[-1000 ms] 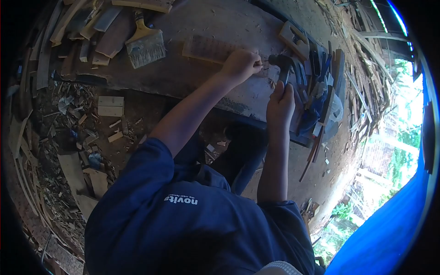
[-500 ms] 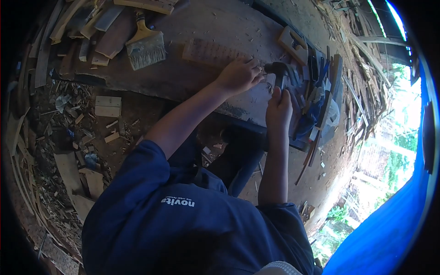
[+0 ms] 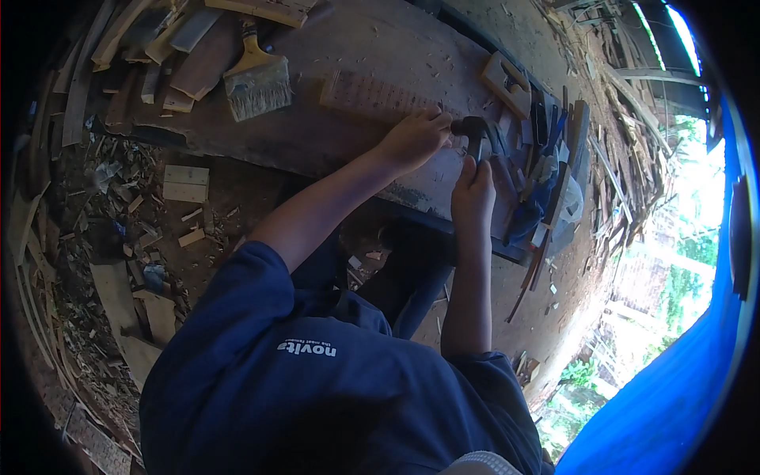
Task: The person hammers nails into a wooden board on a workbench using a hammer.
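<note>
My right hand [image 3: 473,192] is wrapped round the handle of a hammer [image 3: 477,131], its dark head level with my left fingertips. My left hand [image 3: 416,142] rests at the right end of a wooden board [image 3: 368,96] marked with rows of small dots. Its fingers are pinched together, and I cannot tell what small thing they hold. The board lies flat on the workbench [image 3: 317,47].
A wide paintbrush [image 3: 260,83] lies left of the board beside a stack of wood offcuts [image 3: 207,63]. A wooden-handled tool [image 3: 507,85] and a blue cloth [image 3: 526,222] are at the right end. Scraps of wood [image 3: 186,184] litter the ground.
The hammer and my right hand have shifted slightly left, bringing the head up to my left fingertips. My left hand has moved only a little, staying at the board's end.
</note>
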The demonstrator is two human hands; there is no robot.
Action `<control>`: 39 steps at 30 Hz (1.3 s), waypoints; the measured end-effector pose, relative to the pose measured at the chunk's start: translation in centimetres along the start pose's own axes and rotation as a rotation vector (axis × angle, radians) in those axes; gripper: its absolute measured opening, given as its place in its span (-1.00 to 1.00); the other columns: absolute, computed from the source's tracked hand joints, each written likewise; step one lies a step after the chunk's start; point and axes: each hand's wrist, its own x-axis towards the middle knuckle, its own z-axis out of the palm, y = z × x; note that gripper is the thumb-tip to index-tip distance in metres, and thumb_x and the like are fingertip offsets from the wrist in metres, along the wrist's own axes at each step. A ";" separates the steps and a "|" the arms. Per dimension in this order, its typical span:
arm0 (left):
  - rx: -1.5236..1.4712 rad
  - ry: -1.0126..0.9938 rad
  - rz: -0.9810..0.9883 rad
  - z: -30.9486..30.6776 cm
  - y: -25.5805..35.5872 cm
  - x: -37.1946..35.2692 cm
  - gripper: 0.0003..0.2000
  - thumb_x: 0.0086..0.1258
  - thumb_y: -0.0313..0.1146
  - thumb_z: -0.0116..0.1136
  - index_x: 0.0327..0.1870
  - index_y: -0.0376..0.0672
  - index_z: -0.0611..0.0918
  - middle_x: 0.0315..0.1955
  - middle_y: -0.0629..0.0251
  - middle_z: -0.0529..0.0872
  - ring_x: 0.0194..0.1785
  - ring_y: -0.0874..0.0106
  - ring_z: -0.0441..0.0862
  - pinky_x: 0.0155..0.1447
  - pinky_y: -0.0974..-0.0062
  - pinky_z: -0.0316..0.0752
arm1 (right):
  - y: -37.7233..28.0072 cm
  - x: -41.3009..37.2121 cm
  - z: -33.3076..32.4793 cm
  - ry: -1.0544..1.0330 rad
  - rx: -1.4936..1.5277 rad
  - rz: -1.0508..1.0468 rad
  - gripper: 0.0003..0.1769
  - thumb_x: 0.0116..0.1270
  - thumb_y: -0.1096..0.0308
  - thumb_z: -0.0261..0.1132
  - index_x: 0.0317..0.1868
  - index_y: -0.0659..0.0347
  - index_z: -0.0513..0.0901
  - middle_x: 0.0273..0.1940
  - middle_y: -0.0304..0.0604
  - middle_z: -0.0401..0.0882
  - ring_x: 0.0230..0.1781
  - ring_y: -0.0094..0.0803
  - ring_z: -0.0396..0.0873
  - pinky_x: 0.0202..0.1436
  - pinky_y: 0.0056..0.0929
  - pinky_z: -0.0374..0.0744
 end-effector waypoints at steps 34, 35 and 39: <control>-0.067 -1.032 -1.046 18.0 1.0 -22.7 -0.67 0.51 -0.17 0.06 0.10 -0.22 0.58 0.00 -0.01 0.68 0.08 0.10 0.64 0.16 0.08 0.45 | 12.2 -21.6 -3.6 0.263 0.846 1.146 -0.79 0.40 0.49 0.23 -0.16 0.11 0.33 -0.59 -0.32 0.35 -0.73 -0.63 0.31 -0.70 -0.62 0.29; -0.075 -1.047 -1.055 18.9 1.4 -22.1 -0.67 0.50 -0.17 0.06 0.10 -0.22 0.58 0.00 -0.01 0.68 0.09 0.09 0.64 0.16 0.08 0.45 | 12.3 -21.0 -3.7 0.265 0.897 1.156 -0.80 0.41 0.49 0.22 -0.17 0.10 0.32 -0.60 -0.32 0.35 -0.73 -0.63 0.28 -0.70 -0.62 0.28; -0.177 -1.023 -1.082 18.1 2.3 -22.1 -0.66 0.50 -0.17 0.07 0.11 -0.22 0.58 0.01 -0.01 0.68 0.09 0.08 0.63 0.17 0.06 0.44 | 12.6 -17.9 -3.4 0.392 0.788 1.154 -0.85 0.38 0.52 0.19 -0.18 0.13 0.36 -0.62 -0.34 0.32 -0.74 -0.64 0.23 -0.70 -0.61 0.23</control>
